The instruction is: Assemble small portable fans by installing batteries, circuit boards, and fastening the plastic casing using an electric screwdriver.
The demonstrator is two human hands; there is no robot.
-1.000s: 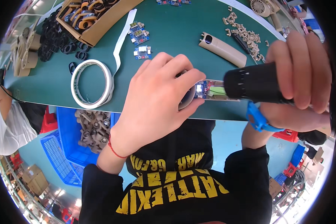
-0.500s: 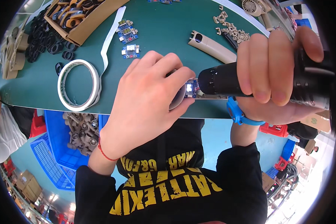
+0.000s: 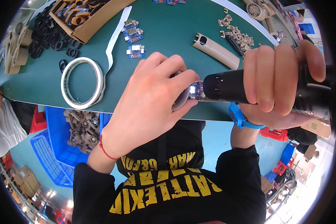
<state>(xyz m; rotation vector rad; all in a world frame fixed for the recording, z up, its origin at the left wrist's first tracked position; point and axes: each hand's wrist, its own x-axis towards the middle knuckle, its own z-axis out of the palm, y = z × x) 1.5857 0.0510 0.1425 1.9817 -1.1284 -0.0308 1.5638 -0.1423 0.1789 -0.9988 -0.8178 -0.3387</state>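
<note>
My right hand (image 3: 274, 80) is wrapped around a thick black power screwdriver (image 3: 226, 86), which lies crosswise with its nose toward the left. Just beyond that nose sits a small blue circuit board (image 3: 193, 90) with a bright white spot on it. The board is set in a device body whose rounded grey end (image 3: 180, 100) is gripped by the fingers of my left hand (image 3: 153, 89). Most of this body is hidden by the hand and the screwdriver. Whether the bit touches the board cannot be made out.
A white tape roll (image 3: 65, 84) lies left on the green table, several blue circuit boards (image 3: 133, 33) beyond it. Black rings (image 3: 44, 39) and a cardboard box (image 3: 86, 33) fill the far left. A beige handle shell (image 3: 217, 51) and small beige parts (image 3: 246, 39) lie right. Below stands a blue crate (image 3: 59, 143).
The table and its things have shifted slightly right in view, along with both hands. My grip on the device body and the screwdriver is unchanged, and the nose stays beside the board.
</note>
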